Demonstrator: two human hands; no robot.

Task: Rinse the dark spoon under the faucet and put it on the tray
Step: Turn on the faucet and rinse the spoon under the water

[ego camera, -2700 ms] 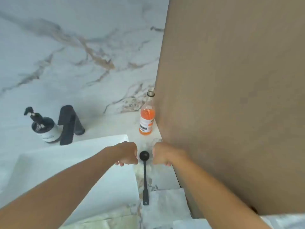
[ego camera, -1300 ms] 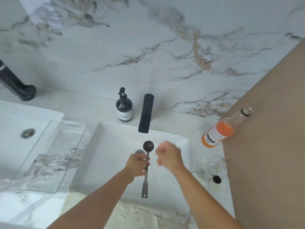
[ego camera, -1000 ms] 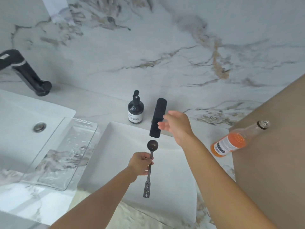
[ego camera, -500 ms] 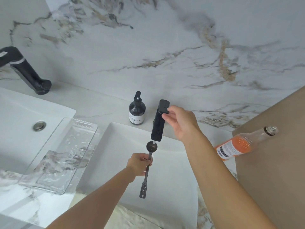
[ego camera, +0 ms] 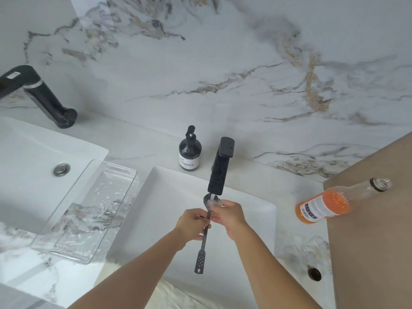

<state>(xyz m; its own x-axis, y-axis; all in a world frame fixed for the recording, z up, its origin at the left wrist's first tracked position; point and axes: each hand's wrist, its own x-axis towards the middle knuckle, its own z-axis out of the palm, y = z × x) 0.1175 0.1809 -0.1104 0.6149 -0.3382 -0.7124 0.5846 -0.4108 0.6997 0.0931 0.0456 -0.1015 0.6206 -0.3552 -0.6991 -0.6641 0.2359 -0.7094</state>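
Gripping the dark spoon point(ego camera: 204, 240) by the middle of its handle, my left hand point(ego camera: 192, 224) stays closed around it with the bowl tipped up under the spout of the faucet point(ego camera: 220, 166), which I judge keeps the running water landing on the bowl. My right hand point(ego camera: 227, 214) is loosely curled, fingers point(ego camera: 219, 205) touching the bowl in the stream, apparently rubbing it clean, all of this over the white sink point(ego camera: 252, 210). Off to the left, well apart from my hands, the clear tray point(ego camera: 87, 210) waits on the tabletop point(ego camera: 142, 146) between the two basins.
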